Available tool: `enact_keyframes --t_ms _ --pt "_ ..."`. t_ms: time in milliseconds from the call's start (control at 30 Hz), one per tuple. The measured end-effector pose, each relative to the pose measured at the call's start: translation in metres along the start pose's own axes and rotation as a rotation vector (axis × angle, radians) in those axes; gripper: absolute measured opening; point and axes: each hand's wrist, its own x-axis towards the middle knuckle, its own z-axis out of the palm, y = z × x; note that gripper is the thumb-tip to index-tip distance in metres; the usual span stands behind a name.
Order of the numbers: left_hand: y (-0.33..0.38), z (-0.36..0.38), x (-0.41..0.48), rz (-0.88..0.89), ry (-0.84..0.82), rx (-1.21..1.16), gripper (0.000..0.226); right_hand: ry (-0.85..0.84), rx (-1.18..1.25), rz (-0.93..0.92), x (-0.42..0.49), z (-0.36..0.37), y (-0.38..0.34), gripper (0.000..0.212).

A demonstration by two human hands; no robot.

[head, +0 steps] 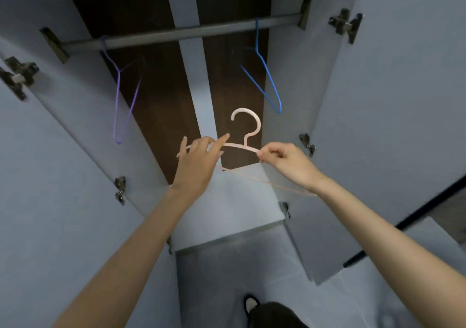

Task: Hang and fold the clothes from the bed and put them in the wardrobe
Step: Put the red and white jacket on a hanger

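Observation:
A pale pink hanger (248,128) is held in front of the open wardrobe, its hook pointing up, well below the grey rail (176,34). My right hand (287,163) pinches its right shoulder between thumb and fingers. My left hand (199,161) is on its left shoulder with the fingers spread and nearly straight. No clothes and no bed are in view.
A purple hanger (118,95) hangs at the rail's left end and a blue hanger (267,80) at its right end. Both wardrobe doors (378,100) stand wide open on either side. A shelf (227,214) lies below my hands. A shoe (251,305) shows on the floor.

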Motion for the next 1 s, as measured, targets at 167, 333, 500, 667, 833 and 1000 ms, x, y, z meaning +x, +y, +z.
enact_keyframes --t_ms 167,333,500,667,833,1000 --pt "0.051 -0.002 -0.077 0.153 -0.174 -0.109 0.047 0.053 -0.022 0.157 -0.118 0.009 0.024 0.03" --pt "0.122 -0.002 -0.141 0.302 -0.371 -0.27 0.029 0.121 -0.095 0.297 -0.236 0.006 0.05 0.027" --pt "0.226 -0.01 -0.171 0.465 -0.503 -0.362 0.028 0.254 -0.137 0.453 -0.338 -0.026 0.084 0.025" --pt "0.357 -0.014 -0.186 0.665 -0.576 -0.413 0.026 0.425 -0.109 0.587 -0.439 -0.081 0.129 0.029" --pt "0.512 -0.013 -0.199 0.871 -0.629 -0.457 0.026 0.647 -0.07 0.69 -0.545 -0.154 0.179 0.032" --pt "0.649 -0.012 -0.217 0.992 -0.708 -0.615 0.024 0.799 0.06 0.794 -0.644 -0.22 0.222 0.031"
